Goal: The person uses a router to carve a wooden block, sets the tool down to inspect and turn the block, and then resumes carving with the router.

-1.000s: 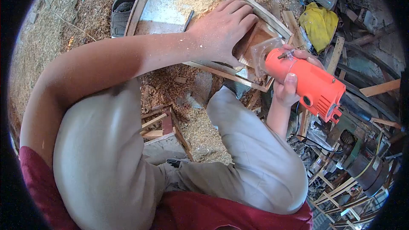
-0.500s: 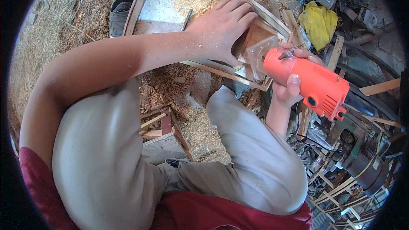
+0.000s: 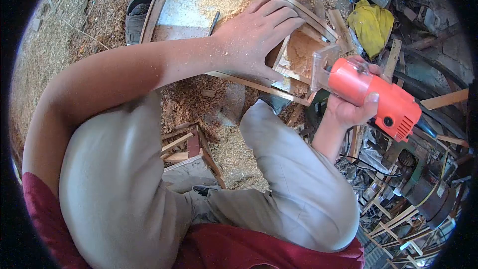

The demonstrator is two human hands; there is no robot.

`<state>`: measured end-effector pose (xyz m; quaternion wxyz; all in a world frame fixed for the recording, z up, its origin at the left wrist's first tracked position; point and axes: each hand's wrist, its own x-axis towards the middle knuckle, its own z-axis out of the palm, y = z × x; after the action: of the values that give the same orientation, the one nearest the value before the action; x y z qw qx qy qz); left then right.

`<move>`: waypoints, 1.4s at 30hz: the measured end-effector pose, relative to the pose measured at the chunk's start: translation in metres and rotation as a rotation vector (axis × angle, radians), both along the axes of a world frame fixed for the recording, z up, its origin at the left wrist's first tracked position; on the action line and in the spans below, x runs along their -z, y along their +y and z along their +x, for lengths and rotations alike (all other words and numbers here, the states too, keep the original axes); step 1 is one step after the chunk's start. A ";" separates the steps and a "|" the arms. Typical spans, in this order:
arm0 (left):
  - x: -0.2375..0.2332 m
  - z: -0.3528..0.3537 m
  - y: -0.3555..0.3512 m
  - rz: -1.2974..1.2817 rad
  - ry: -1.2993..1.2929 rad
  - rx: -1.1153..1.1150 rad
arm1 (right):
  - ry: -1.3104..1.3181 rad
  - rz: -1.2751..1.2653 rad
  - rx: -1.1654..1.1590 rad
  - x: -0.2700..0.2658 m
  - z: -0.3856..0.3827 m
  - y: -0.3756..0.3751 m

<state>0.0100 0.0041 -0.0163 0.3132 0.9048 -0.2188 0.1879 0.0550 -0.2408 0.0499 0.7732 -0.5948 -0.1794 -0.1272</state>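
Observation:
My right hand [image 3: 353,107] is wrapped round the body of an orange trim router [image 3: 373,89]. The router lies tilted on its side, its clear plastic base [image 3: 321,67] facing left, over the right end of a wooden-framed tray [image 3: 259,88]. My left hand [image 3: 259,32] rests on the tray with fingers stretched out and thumb apart. Reddish-brown wood [image 3: 302,50] shows beside it, dusted with shavings. What lies under the left palm is hidden. A dark thin stick [image 3: 214,23] lies in the tray by my left wrist.
Sawdust covers the ground and part of the tray. A dark shoe [image 3: 139,17] stands at the tray's left. A yellow cloth [image 3: 371,27], wood strips [image 3: 393,60] and a rusty motor-like machine [image 3: 430,194] are on the right. A wooden box [image 3: 191,172] sits between my legs.
My right hand has drawn the router right and slightly down, away from the left hand, uncovering more of the reddish-brown wood. My left hand has stayed nearly in place.

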 end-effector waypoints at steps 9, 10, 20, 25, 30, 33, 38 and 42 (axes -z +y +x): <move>0.000 0.001 0.000 0.043 -0.002 -0.007 | -0.076 -0.165 -0.113 0.012 -0.013 0.016; 0.001 0.001 0.000 0.047 -0.017 -0.015 | -0.096 -0.182 -0.121 0.013 -0.012 0.016; 0.002 0.001 -0.002 0.065 0.011 -0.032 | -0.098 -0.198 -0.140 0.016 -0.012 0.022; -0.002 -0.001 -0.002 0.059 0.041 -0.037 | -0.115 -0.230 -0.143 0.016 -0.014 0.025; -0.003 -0.001 -0.002 0.086 0.064 -0.050 | -0.147 -0.272 -0.149 0.017 -0.013 0.022; -0.002 -0.001 -0.002 0.065 0.063 -0.045 | -0.141 -0.264 -0.142 0.019 -0.012 0.021; -0.001 0.000 -0.003 0.063 0.056 -0.047 | -0.124 -0.247 -0.130 0.018 -0.013 0.023; 0.000 0.000 -0.003 0.079 0.057 -0.050 | -0.154 -0.249 -0.134 0.020 -0.009 0.024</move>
<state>0.0100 0.0015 -0.0165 0.2787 0.9266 -0.1944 0.1610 0.0463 -0.2170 0.0301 0.6843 -0.6610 -0.2921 -0.0973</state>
